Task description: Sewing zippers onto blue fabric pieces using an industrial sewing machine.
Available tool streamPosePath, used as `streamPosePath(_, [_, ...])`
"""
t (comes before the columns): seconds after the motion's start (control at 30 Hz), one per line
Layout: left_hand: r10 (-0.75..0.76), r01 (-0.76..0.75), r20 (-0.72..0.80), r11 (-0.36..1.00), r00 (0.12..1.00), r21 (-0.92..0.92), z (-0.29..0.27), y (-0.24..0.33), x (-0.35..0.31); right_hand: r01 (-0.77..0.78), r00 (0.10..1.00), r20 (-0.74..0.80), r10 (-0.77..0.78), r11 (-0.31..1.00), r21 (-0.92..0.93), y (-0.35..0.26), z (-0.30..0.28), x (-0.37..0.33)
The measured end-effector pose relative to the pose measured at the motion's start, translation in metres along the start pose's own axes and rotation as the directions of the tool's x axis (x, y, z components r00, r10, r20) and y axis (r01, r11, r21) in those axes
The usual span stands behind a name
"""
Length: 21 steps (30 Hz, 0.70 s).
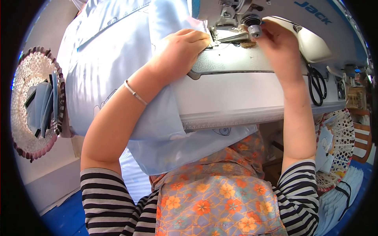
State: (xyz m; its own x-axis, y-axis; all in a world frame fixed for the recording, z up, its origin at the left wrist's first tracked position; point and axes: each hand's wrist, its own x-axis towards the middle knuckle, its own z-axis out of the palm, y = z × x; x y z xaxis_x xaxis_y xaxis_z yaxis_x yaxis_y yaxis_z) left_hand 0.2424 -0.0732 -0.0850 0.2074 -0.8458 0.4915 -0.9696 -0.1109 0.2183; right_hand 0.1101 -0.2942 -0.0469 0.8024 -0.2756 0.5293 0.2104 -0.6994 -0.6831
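Observation:
A white sewing machine (275, 11) stands in front of me with its metal parts over the bed (236, 61). My left hand (181, 49) is closed on the edge of a light blue fabric (118, 59), right beside the presser foot area (213, 37). The fabric spreads over the left of the table and hangs down over my lap. My right hand (279, 41) is raised by the round metal knob (255, 30), right of a pointed metal attachment (234, 38). Its fingers are curled and partly hidden behind the knob, and whatever they pinch is too small to make out.
On the left is a woven basket (37, 70) holding folded blue pieces with dark edges. Black-handled scissors (316, 84) hang at the table's right end. Below them stand another woven basket (342, 137) and a tied bundle of light blue fabric (338, 204).

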Motion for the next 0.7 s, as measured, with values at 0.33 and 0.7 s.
streamPosePath(0.33, [-0.066,0.064,0.017,0.991,0.998,0.115,-0.003,-0.011,0.0,0.317,0.943,0.133,-0.306,0.946,-0.069,-0.032,0.004,-0.119])
streamPosePath(0.7, [-0.241,0.235,-0.125,0.97,0.963,-0.055,-0.055,0.172,-0.146,-0.407,0.905,0.105,0.412,0.911,-0.059,0.042,-0.004,-0.229])
